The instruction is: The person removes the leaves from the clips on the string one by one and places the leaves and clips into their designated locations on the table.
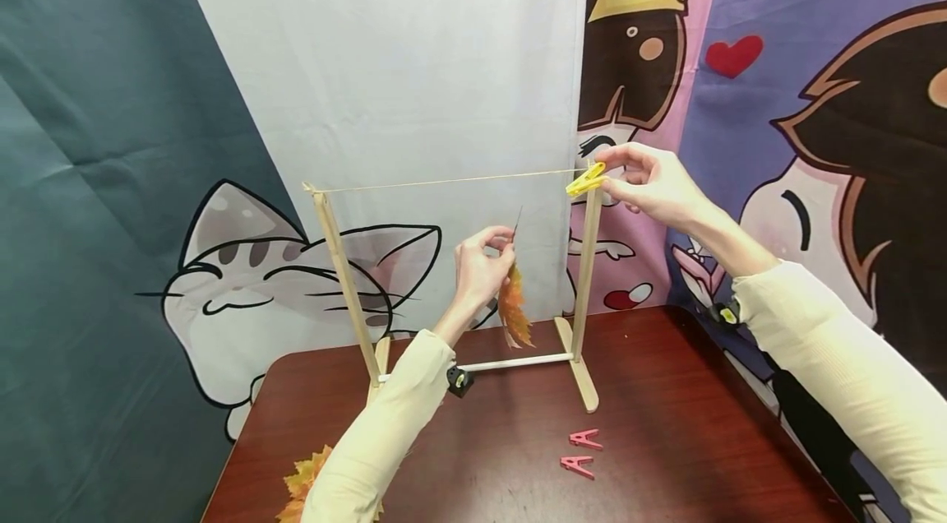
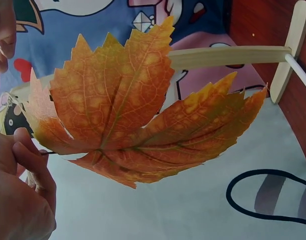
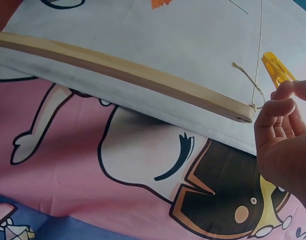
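By its thin dark stem, my left hand (image 1: 482, 264) pinches an orange maple leaf (image 1: 514, 307), which hangs below the fingers. The left wrist view shows the leaf's toothed lobes (image 2: 118, 100) spread wide. Up at the right end of the string (image 1: 444, 181), my right hand (image 1: 654, 182) holds a yellow clothespin (image 1: 587, 179) between thumb and fingers. In the right wrist view the clothespin (image 3: 276, 69) is beside the string, close to the knot on the wooden post (image 3: 143, 77); whether it touches the string I cannot tell.
The string runs between two wooden posts, the left post (image 1: 345, 284) and the right post (image 1: 588, 272), joined low by a white rod (image 1: 514, 363). Two pink clothespins (image 1: 580, 452) lie on the brown table (image 1: 666, 424). More leaves (image 1: 303, 482) lie at the front left, partly behind my left sleeve.
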Motion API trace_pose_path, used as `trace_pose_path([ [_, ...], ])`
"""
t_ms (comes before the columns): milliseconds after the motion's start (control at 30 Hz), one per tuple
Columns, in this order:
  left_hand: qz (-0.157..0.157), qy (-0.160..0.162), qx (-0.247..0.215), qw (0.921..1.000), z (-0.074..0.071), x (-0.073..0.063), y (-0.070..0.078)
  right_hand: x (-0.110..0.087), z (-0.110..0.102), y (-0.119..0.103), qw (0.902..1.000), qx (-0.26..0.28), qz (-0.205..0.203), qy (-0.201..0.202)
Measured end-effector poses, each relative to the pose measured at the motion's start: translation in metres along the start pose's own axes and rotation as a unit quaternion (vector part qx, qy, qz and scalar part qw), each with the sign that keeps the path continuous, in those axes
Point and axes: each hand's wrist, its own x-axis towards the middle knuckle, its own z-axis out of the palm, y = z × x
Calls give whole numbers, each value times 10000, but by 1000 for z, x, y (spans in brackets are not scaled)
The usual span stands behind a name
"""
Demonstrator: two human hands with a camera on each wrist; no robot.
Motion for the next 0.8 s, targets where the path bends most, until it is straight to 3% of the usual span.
trace_pose_path([
  [800,280,-96,536,9981,-32,-23,-23,-36,10,33,9991,366,-48,-229],
])
